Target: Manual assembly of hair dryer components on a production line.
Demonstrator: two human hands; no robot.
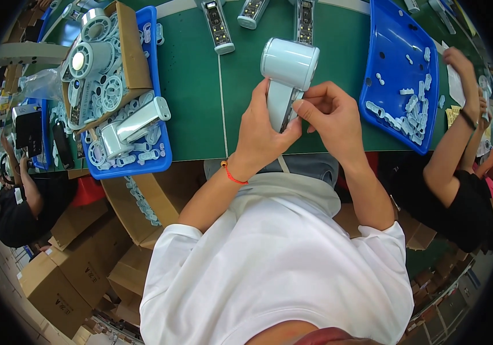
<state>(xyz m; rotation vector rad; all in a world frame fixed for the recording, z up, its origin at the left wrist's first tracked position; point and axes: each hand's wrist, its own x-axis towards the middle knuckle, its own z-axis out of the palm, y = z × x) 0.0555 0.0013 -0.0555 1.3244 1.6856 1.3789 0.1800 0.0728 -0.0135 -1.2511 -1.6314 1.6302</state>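
A pale blue handheld fan (290,62) with a drum-shaped head is held upright above the green table. My left hand (261,123) is wrapped round its handle (281,103) from the left. From the right, my right hand (333,118) is closed at the handle's side, the thumb pressing on its edge just below the head. A dark strip shows along that side of the handle. Whether a small part sits under the right fingertips is hidden. Beyond the fan lie fan handles with their inner boards exposed, one at the left (218,26) and another (253,11) beside it.
A blue bin (165,155) at the left holds pale plastic parts and a cardboard box (134,46) of round fan housings. Another blue tray (381,75) with small pale pieces lies at the right. Co-workers sit on both sides; one's arm (459,149) reaches in beyond the right tray.
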